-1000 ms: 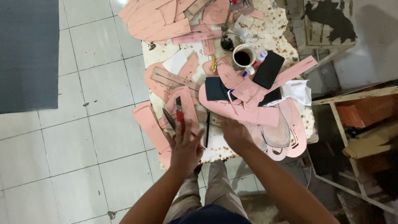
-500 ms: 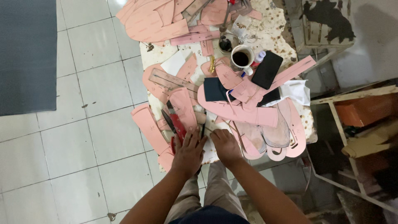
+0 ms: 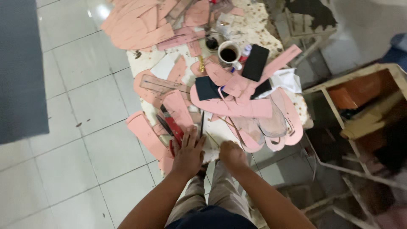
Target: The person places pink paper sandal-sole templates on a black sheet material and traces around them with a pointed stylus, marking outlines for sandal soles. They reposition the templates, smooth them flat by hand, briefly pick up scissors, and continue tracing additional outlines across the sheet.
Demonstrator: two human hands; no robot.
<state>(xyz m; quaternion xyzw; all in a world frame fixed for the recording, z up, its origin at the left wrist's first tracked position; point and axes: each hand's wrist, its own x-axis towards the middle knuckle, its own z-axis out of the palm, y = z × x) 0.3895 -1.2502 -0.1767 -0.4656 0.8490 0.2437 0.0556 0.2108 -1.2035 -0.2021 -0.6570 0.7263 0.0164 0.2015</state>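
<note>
Here, left hand [image 3: 188, 153] flat by red tool [image 3: 174, 127], right hand [image 3: 231, 153] fisted

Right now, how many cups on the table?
1. A white cup holding dark liquid stands near the far middle of the table, beside a black rectangular piece. Pink cut pieces cover much of the surface, so another could be hidden.
</note>
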